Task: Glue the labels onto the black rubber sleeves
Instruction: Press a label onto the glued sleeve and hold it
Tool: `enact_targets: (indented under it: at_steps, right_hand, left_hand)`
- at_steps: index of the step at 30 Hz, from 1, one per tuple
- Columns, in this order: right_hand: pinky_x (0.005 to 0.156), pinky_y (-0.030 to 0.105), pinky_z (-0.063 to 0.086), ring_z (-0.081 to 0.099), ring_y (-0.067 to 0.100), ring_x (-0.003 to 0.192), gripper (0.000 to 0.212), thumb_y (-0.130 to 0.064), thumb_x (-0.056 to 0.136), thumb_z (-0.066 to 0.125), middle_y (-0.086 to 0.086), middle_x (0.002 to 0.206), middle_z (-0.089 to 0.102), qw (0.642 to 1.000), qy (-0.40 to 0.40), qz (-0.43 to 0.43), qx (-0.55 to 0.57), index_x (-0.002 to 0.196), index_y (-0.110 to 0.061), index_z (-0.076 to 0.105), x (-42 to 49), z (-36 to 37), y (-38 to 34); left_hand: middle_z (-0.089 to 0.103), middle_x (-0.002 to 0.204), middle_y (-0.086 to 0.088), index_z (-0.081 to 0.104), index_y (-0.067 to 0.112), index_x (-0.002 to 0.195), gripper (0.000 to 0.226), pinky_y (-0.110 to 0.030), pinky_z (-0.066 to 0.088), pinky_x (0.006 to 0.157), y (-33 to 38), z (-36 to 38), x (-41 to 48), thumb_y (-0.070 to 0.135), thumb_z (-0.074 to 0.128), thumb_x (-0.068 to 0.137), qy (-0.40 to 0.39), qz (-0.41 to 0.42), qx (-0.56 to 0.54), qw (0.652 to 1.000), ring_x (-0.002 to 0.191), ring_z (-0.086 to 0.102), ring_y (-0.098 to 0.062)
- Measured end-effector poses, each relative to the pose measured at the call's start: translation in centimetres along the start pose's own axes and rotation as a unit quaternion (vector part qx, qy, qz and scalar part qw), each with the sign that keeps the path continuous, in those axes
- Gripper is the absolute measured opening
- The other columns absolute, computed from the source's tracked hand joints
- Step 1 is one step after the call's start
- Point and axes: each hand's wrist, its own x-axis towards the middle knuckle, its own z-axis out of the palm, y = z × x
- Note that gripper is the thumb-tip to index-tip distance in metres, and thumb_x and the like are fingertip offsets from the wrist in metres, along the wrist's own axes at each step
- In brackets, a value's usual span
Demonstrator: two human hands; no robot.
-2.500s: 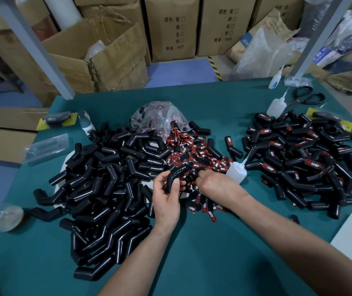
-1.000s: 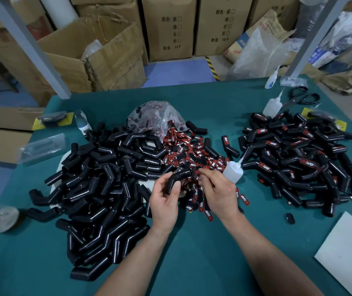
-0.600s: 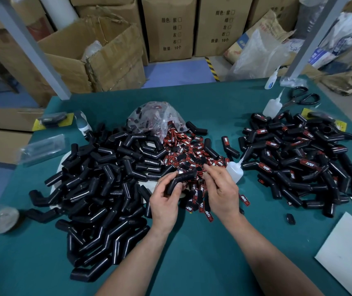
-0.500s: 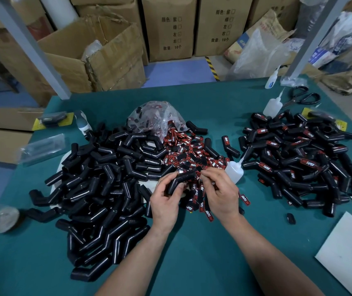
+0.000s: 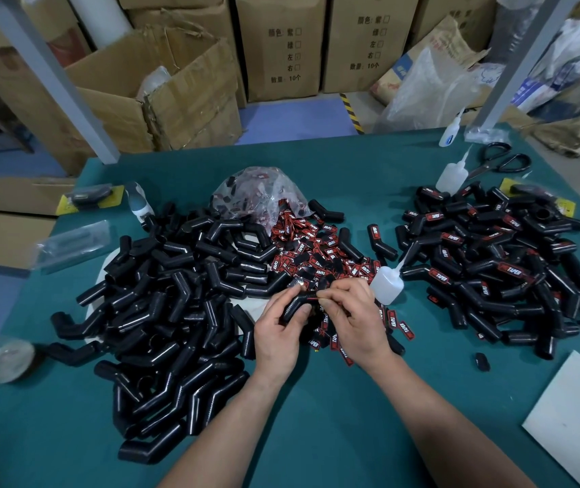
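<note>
- The left hand (image 5: 278, 334), at the centre of the frame, curls its fingers round one bent black rubber sleeve (image 5: 294, 306), holding it just above the tabletop (image 5: 316, 434).
- The right hand (image 5: 357, 324) pinches a small label (image 5: 313, 296) between thumb and forefinger, its edge touching the sleeve; the label is mostly hidden.
- Best practice, I judge: lay the label along a straight arm, clear of the bend, then press from end to end so no corner lifts.
- Grip the sleeve firmly so it cannot roll.
- The glue bottle (image 5: 387, 284) stands just right of the right hand; keep fingertips off wet glue.
</note>
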Motion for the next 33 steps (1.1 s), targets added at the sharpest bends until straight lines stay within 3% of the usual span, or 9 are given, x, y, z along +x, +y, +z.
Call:
enact_targets:
  at_steps: [9,20,28,33]
  right_hand:
    - [0.078,0.050,0.048,0.052,0.012,0.095,0.023,-0.027,0.095,0.061,-0.001,0.093,0.064,1.000,-0.003,-0.014,-0.027,0.099,-0.010,0.076,-0.10,0.34,0.42]
    - [0.075,0.048,0.049,0.056,0.016,0.090,0.021,-0.026,0.093,0.065,-0.001,0.090,0.064,0.998,0.016,-0.034,-0.049,0.098,-0.011,0.077,-0.09,0.56,0.71]
    - [0.074,0.048,0.048,0.059,0.022,0.085,0.017,-0.024,0.092,0.067,0.000,0.088,0.065,0.998,0.024,-0.048,-0.041,0.097,-0.012,0.077,-0.10,0.37,0.52]
    - [0.075,0.046,0.048,0.058,0.019,0.087,0.019,-0.025,0.092,0.066,0.000,0.088,0.065,0.998,0.018,-0.042,-0.053,0.097,-0.011,0.078,-0.11,0.38,0.55]
  left_hand:
    - [0.070,0.125,0.014,0.073,0.041,0.117,0.043,-0.056,0.055,0.101,-0.20,0.01,-0.01,0.007,0.078,0.091,0.003,0.002,0.008,1.000,0.120,0.067,-0.019]
    - [0.070,0.125,0.012,0.075,0.046,0.116,0.041,-0.056,0.054,0.101,-0.35,-0.09,0.06,0.014,0.078,0.091,0.008,0.014,0.018,1.000,0.120,0.067,-0.020]
    - [0.071,0.123,0.014,0.074,0.052,0.113,0.035,-0.054,0.055,0.101,-0.35,0.04,0.13,0.038,0.079,0.081,0.012,0.017,0.023,0.999,0.117,0.069,-0.018]
    - [0.072,0.123,0.010,0.075,0.047,0.113,0.039,-0.056,0.055,0.101,-0.75,0.00,0.17,0.019,0.081,0.087,0.010,0.010,0.008,1.000,0.117,0.069,-0.021]
